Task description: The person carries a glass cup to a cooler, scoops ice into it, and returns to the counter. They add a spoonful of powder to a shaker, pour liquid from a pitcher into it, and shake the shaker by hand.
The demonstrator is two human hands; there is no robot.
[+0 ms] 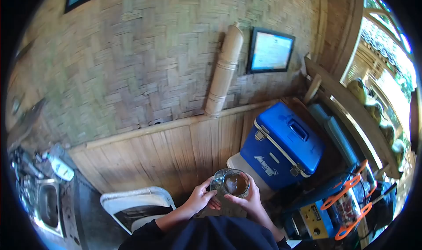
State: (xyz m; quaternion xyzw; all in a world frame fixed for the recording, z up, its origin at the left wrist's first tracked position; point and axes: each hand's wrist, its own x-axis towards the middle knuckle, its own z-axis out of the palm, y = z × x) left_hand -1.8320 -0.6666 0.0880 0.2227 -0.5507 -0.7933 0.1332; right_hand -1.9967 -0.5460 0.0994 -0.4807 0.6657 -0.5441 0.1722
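Observation:
Two glasses are held side by side in front of my body, near the bottom middle of the head view. My left hand (203,198) grips a clear glass (218,183) that looks empty, with its fingers around the side. In my right hand (249,199) is a glass of brown liquid (236,182), with the thumb on the near side. The two glasses appear to touch or overlap; their exact contact is hidden.
A blue cooler box (283,144) stands right of the glasses. Further right sits a machine (313,219) with orange handles. A white folding chair (138,196) is at lower left, beside a sink (49,204) and a white bottle (61,168). A woven wall (145,65) rises ahead.

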